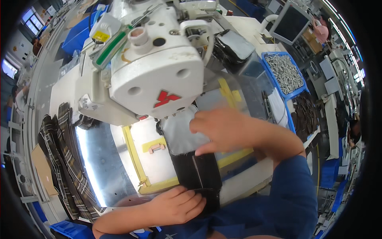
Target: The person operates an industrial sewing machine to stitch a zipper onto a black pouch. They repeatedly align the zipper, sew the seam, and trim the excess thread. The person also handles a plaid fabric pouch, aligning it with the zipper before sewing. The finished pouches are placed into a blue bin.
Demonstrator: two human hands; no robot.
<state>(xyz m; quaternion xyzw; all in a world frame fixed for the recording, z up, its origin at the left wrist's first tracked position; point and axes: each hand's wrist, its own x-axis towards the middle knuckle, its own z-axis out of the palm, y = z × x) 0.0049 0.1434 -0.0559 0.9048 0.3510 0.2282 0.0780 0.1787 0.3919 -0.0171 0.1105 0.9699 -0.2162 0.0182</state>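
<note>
A grey fabric panel point(181, 133) with dark frayed edges lies under the white sewing machine head point(157, 75). Black fabric point(195, 171) with a pale lengthwise line runs from it toward me. My left hand point(177, 205) rests at the near end of this black fabric, its fingers curled together over it and the thumb hidden. Above the panel's right side is my right hand point(223, 127), slightly blurred. Its thumb and fingers stand apart, with nothing seen between them. Whether its fingertips touch the panel, I cannot tell.
Yellow tape point(137, 159) borders the work plate, where a small pinkish block point(156, 148) sits. Dark plaid fabric point(67, 159) is draped at the left. At the right, a blue tray point(284, 73) holds metal rings beside dark fabric pieces point(304, 113). A monitor point(290, 22) stands behind.
</note>
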